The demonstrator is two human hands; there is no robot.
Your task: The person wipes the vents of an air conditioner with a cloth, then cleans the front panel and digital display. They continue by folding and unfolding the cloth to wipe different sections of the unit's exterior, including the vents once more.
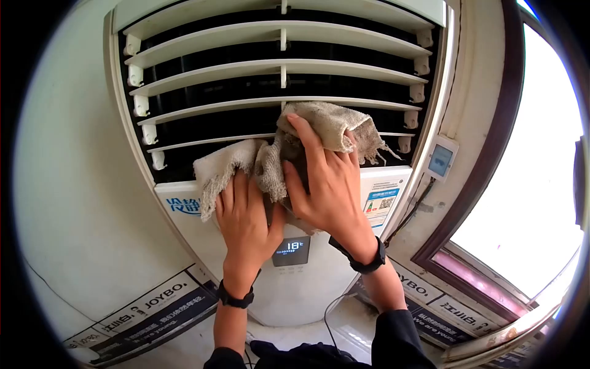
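Observation:
A frayed grey-beige cloth (329, 123) lies bunched over the lowest slats of a white floor-standing air conditioner (276, 301). My right hand (329, 184) presses on the cloth's right part, with a fold of it at the fingers. On the left, my left hand (246, 218) has its fingers under the cloth's hanging edge, against the front panel; the fingertips are hidden. Both wrists wear black bands. Between my wrists a small display (291, 251) reads 18. The curved white slats (215, 75) spread above, with dark gaps between them.
A small wall controller (440, 160) with a dark cable is mounted right of the unit. Beyond it is a bright window with a dark frame (467, 190). Printed banners (153, 310) run low along the wall on both sides. A thin cable hangs near my body.

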